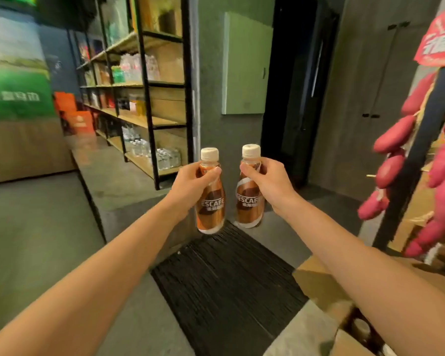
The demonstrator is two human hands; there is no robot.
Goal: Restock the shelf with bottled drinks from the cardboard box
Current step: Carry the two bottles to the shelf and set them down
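We are holding two coffee bottles, caps up, side by side.
Our left hand [190, 185] is gripping the left bottle [211, 208] and our right hand [271, 185] the right bottle [248, 204], fingers [214, 172] curling round each; the shelf [149, 120] is standing at ten o'clock, the cardboard box [317, 280] lying at five o'clock.

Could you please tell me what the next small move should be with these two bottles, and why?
Probably turn left and step toward the shelf. The left hand grips the left bottle and the right hand the right bottle, both upright above the dark mat, so both hands are full. The shelf stands off to the left, with bare board showing.
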